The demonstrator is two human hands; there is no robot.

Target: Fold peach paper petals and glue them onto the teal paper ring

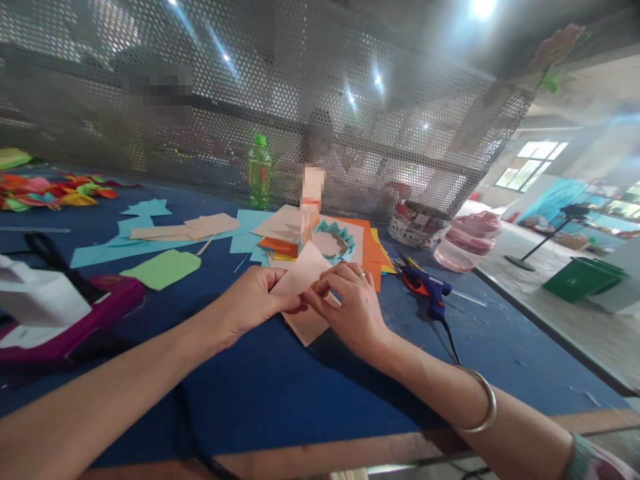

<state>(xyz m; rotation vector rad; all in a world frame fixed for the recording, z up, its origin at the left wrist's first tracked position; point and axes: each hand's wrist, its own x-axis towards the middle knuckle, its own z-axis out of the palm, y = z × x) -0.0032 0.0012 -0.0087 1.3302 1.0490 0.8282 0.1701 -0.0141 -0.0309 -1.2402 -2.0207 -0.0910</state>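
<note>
Both my hands meet over a peach paper sheet [306,324] lying on the blue table [280,387]. My left hand [253,301] pinches the sheet's folded upper flap from the left. From the right, my right hand [350,300], with a ring on one finger and a silver bangle on its wrist, pinches the same fold with curled fingers. Just beyond them lies a teal paper crown ring [336,233] on orange and peach sheets.
A blue glue gun [427,287] with its cord lies to the right. A green bottle [260,171] stands by the perforated metal screen. Baskets [417,223] at back right; light green [161,268] and teal paper cutouts, black scissors [47,250] and a magenta box [65,313] at left.
</note>
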